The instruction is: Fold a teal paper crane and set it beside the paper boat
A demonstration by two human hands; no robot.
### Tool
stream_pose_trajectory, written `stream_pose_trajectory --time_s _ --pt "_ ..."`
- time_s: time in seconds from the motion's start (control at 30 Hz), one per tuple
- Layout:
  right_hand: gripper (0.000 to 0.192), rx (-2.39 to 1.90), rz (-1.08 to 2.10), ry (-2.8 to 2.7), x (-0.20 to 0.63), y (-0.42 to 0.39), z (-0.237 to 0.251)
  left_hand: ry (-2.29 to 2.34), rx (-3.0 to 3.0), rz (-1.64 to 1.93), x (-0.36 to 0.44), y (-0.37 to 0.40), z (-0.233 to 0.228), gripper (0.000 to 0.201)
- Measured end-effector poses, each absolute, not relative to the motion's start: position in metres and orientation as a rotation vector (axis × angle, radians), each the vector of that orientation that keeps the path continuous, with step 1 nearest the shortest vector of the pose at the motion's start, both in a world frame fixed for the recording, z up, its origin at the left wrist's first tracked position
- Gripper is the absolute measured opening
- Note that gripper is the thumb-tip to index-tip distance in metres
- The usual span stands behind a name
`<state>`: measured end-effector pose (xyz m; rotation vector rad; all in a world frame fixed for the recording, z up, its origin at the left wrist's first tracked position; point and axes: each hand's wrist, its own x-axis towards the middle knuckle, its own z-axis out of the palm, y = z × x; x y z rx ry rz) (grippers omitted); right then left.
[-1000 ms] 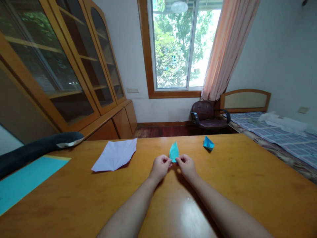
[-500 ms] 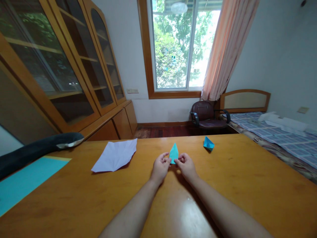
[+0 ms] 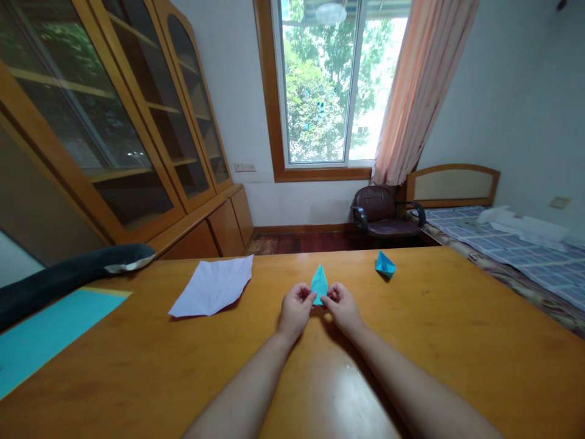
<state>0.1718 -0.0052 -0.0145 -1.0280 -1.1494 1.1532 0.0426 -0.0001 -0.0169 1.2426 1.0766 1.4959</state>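
A small turquoise folded paper (image 3: pixel 320 285) with a pointed top is held upright just above the wooden table (image 3: pixel 192 372). My left hand (image 3: pixel 297 309) pinches its lower left edge between thumb and fingers. On the lower right edge, my right hand (image 3: pixel 342 309) grips it the same way, thumb in front. The fingertips behind the paper are hidden. Beyond my right hand lies a blue folded paper piece (image 3: pixel 384 265) near the table's far edge. To the left of my left hand rests a creased white sheet of paper (image 3: pixel 212 288).
At the table's left side are a turquoise sheet (image 3: pixel 55 332) and a long dark padded object (image 3: pixel 77 268). A glass-fronted cabinet (image 3: pixel 183 195) stands at the left. Past the far edge are a brown armchair (image 3: pixel 386 213) and, to the right, a bed (image 3: pixel 516 238).
The turquoise folded paper has shifted very slightly left and tilted a little. Both hands keep their pinch, with small finger movements. Everything else stays in place.
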Motion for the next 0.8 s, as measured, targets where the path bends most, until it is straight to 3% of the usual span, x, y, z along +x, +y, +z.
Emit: stream_pose_trajectory --time_s 0.17,0.4,0.63,0.8 --pt "0.025 -0.991 1.122 -1.148 0.1729 -0.0053 -0.0146 1.117 1.346 1.391 0.0392 -0.0005 -0.0196 0.013" --pt "0.014 -0.931 1.200 -1.147 0.1742 -0.0058 -0.0136 0.993 1.361 1.210 0.0357 -0.0058 -0.0150 0.034" --pt "0.024 -0.973 1.295 -1.076 0.1758 -0.0077 -0.0110 1.062 1.336 1.231 0.0321 -0.0068 -0.0122 0.048" --pt "0.035 -1.029 1.460 -1.080 0.1760 -0.0065 -0.0135 1.121 1.321 1.290 0.0340 -0.0059 -0.0118 0.046"
